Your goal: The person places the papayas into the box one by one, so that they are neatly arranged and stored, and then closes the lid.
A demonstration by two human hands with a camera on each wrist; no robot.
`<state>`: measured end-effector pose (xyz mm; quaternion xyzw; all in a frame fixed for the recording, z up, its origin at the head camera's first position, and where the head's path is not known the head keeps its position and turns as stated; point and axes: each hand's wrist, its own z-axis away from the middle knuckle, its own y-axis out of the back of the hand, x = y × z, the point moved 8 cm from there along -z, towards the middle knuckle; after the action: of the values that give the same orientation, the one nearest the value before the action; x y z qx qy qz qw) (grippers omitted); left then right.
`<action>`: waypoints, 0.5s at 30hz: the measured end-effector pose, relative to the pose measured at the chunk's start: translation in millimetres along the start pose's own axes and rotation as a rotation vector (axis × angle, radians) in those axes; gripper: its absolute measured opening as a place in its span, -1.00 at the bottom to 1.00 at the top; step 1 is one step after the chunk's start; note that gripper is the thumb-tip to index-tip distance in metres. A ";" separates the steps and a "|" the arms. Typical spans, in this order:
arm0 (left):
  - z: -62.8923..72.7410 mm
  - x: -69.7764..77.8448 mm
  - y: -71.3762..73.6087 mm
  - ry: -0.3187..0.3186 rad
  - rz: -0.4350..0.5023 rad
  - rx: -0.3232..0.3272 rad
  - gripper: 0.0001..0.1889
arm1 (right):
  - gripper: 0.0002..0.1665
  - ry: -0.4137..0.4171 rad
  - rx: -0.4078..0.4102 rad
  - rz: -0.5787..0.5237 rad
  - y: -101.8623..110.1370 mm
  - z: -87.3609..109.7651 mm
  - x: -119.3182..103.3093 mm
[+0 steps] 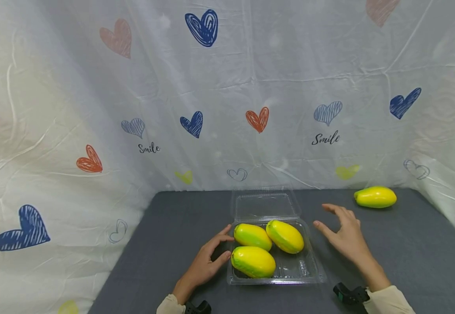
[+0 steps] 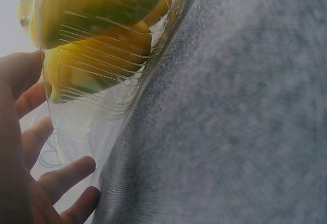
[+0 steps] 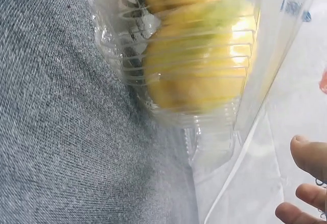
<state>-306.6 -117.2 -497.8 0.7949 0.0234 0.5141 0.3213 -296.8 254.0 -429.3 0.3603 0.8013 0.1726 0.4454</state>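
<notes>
A clear plastic clamshell container (image 1: 309,261) sits on the table with its lid (image 1: 265,205) folded back behind it. Three glossy yellow-green, oblong fruits, papaya-like, lie inside: one at front left (image 1: 254,262), one behind it (image 1: 252,236) and one at back right (image 1: 285,237). My left hand (image 1: 207,261) is at the container's left side, its fingers spread and touching the rim, as the left wrist view also shows. To the right of the container, my right hand (image 1: 345,235) is held apart from it, thumb and fingers spread, holding nothing.
Another fruit of the same kind (image 1: 375,197) lies at the table's back right, beyond my right hand. Dark grey cloth (image 1: 164,235) covers the table. A white curtain with printed hearts (image 1: 219,83) hangs along the back and sides.
</notes>
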 end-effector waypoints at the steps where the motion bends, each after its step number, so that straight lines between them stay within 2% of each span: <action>1: 0.0 0.4 0.2 -0.003 -0.002 0.001 -0.68 | -0.29 -0.002 0.001 0.001 0.3 0.1 0.7; 15: 0.4 1.8 0.0 -0.038 -0.027 0.007 -0.66 | -0.32 -0.012 0.031 0.017 5.3 0.4 9.9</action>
<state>-305.4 -116.7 -496.5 0.8052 0.0298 0.4945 0.3260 -297.6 264.8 -432.2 0.3752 0.7980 0.1619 0.4429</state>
